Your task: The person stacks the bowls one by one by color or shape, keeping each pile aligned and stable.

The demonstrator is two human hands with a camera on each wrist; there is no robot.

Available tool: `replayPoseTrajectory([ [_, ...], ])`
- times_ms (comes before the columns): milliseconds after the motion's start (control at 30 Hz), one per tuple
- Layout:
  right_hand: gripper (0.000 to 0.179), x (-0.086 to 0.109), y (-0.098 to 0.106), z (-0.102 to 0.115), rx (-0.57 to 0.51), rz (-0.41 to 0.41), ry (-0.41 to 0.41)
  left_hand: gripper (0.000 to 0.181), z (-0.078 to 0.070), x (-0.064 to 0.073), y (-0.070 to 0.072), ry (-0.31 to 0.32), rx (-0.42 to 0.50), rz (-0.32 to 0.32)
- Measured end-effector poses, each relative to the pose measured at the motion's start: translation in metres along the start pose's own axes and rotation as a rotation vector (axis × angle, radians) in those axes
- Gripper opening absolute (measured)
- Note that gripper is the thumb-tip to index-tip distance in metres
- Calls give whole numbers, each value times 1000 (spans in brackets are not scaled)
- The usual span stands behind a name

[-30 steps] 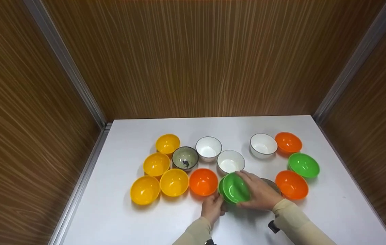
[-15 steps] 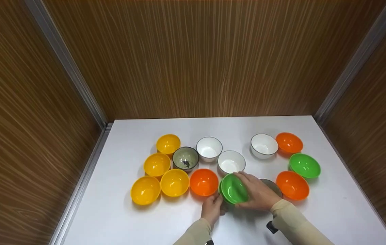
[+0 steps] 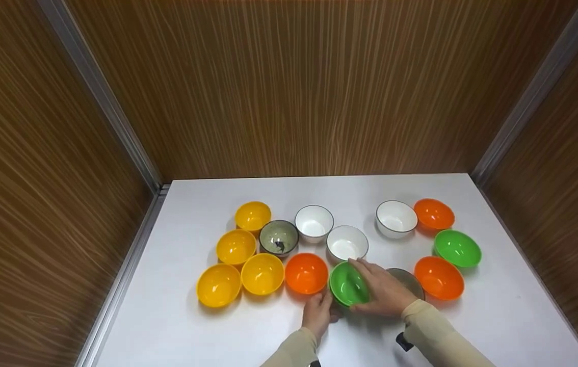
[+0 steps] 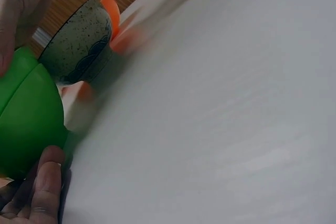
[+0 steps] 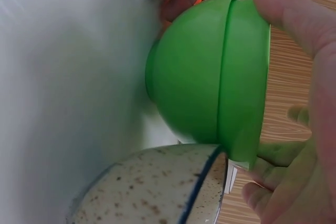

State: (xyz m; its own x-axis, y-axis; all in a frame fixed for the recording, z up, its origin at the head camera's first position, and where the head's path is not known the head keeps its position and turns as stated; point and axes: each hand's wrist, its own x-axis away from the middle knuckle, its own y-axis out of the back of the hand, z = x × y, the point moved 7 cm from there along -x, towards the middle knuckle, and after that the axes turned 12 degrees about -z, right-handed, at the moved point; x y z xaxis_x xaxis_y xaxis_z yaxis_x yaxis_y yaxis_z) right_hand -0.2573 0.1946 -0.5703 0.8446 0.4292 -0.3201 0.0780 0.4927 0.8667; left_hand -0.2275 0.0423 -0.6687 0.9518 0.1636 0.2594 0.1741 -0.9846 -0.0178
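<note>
Two green bowls are nested in front of me. The upper green bowl (image 3: 346, 285) sits inside the lower green bowl (image 5: 186, 66), with a narrow band of it showing above the lower rim in the right wrist view. My right hand (image 3: 385, 291) grips the upper bowl across its rim, thumb and fingers spread to opposite sides. My left hand (image 3: 316, 313) holds the near left side of the lower bowl; its fingers (image 4: 47, 182) curl against the base. Right beside the stack stands a speckled grey bowl (image 3: 407, 283), partly hidden by my right hand.
An orange bowl (image 3: 306, 273) and a white bowl (image 3: 347, 244) adjoin the stack. Several yellow bowls (image 3: 262, 274) and a patterned grey bowl (image 3: 279, 238) stand left. Rightward are another green bowl (image 3: 457, 248), orange bowls (image 3: 439, 278) and a white bowl (image 3: 396, 219). Wooden panels (image 3: 314, 92) enclose the white table (image 3: 177, 331).
My right hand has lowered the upper green bowl a little to the left, so it now nests deeper in the lower one. My left hand has stayed in place.
</note>
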Motion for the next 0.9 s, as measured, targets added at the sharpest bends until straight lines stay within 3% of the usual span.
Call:
replayPoseTrajectory([
  [300, 116, -1, -3, 0, -6, -12, 37, 39, -1, -1, 0, 2, 8, 28],
  [533, 119, -3, -6, -3, -33, 32, 0, 41, -1, -2, 1, 3, 6, 37],
  [900, 121, 1, -7, -6, -48, 8, -10, 39, 1, 0, 0, 28, 4, 40],
])
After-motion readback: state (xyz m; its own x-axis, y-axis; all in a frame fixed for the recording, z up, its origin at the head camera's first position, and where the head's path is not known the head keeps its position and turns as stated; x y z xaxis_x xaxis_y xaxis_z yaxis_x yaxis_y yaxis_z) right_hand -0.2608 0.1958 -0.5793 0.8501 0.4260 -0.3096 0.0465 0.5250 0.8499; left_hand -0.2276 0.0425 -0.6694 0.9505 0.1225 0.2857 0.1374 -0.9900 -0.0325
